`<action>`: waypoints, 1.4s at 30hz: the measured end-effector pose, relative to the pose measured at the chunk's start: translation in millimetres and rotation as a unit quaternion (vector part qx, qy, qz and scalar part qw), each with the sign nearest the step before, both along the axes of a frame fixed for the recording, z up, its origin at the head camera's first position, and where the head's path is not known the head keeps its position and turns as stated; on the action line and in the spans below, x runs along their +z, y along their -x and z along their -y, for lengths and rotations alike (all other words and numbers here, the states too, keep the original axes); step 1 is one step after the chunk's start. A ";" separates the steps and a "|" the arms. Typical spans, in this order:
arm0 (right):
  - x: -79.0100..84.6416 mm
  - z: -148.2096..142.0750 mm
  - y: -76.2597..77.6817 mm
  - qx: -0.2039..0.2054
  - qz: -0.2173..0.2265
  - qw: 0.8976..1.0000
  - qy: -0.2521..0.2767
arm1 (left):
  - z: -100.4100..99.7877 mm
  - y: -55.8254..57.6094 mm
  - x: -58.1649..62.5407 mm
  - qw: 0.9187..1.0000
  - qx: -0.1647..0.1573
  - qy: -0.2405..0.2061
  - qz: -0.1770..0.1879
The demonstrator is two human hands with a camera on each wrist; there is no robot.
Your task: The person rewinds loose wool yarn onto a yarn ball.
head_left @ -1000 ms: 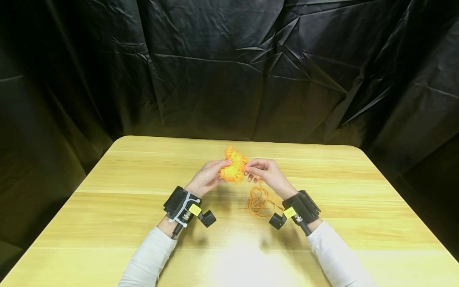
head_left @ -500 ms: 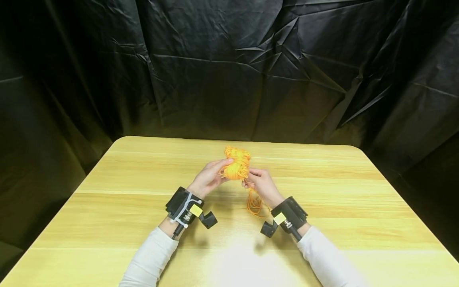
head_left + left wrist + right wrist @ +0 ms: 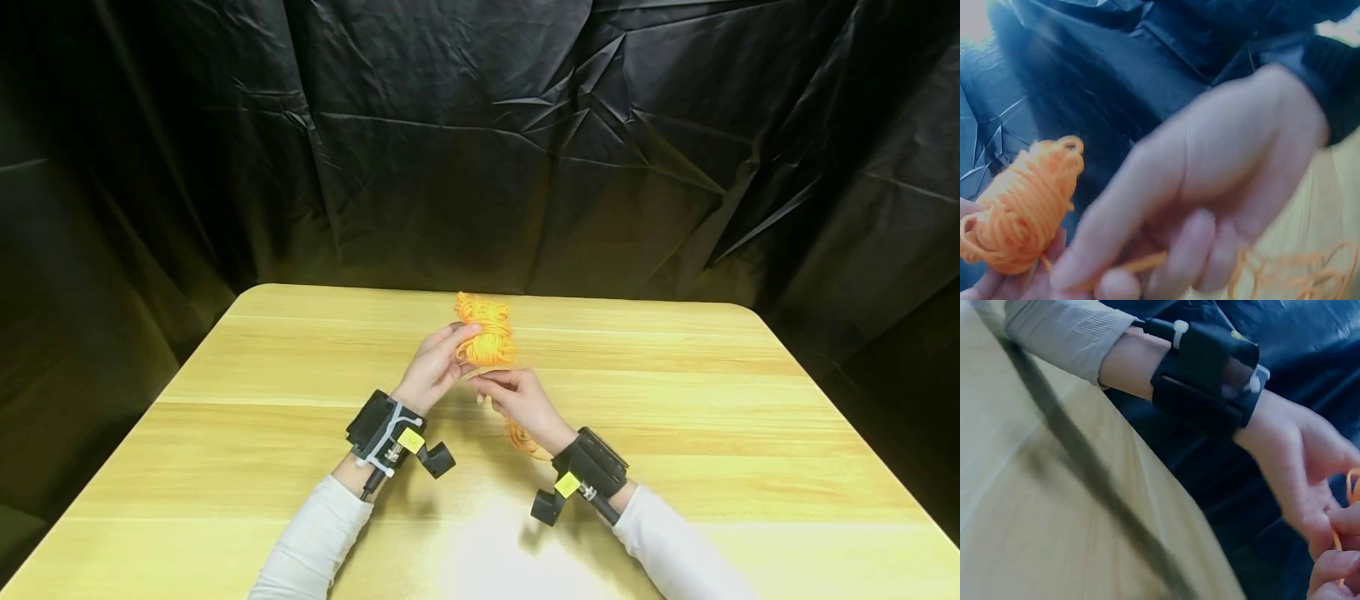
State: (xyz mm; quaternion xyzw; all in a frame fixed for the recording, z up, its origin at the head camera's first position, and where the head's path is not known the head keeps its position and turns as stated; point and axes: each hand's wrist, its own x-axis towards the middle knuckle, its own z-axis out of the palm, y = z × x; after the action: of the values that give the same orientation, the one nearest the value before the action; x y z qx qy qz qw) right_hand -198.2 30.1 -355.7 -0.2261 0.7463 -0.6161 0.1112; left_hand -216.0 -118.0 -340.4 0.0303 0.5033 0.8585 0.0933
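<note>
My left hand (image 3: 432, 367) grips a wound bundle of orange cord (image 3: 487, 332) above the far half of the table, its thumb across the near side. Just below and to the right, my right hand (image 3: 525, 406) pinches the cord's loose strand between thumb and fingers. That strand (image 3: 1147, 262) runs from the bundle through the right fingers in the left wrist view. Slack loops of cord (image 3: 522, 440) lie on the table, partly hidden by the right hand. Only a sliver of the bundle shows at the right edge of the right wrist view.
A light wooden table (image 3: 300, 358) spreads under both hands. Behind it hangs a creased black sheet (image 3: 435, 150). Each wrist wears a black band with a small camera (image 3: 435, 458) jutting inward.
My right hand has moved left and toward me, from the bundle's right side to below it, drawing the strand along. The bundle has turned and shifted slightly left in my left hand.
</note>
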 end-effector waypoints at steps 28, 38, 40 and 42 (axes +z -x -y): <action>53.6 -51.0 32.0 -0.040 -0.081 0.994 0.055 | 4.1 -2.3 -5.6 0.938 -0.164 0.274 -0.134; 21.7 -47.6 45.1 -0.070 -0.050 0.996 0.016 | 3.5 -6.6 1.8 0.934 -0.180 0.268 -0.157; 13.7 -46.1 44.6 -0.083 -0.043 0.996 -0.004 | 3.4 -7.7 3.3 0.943 -0.164 0.245 -0.151; 6.2 -43.9 42.8 -0.086 -0.032 0.996 -0.012 | 3.3 -7.8 3.9 0.955 -0.149 0.213 -0.143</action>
State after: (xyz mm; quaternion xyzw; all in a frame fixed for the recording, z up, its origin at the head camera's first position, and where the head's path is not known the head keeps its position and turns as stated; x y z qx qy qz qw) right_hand -241.0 74.0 -349.5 -0.1793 0.7736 -0.6067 0.0363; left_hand -208.1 -121.2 -336.5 0.2069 0.6724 0.6944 0.1512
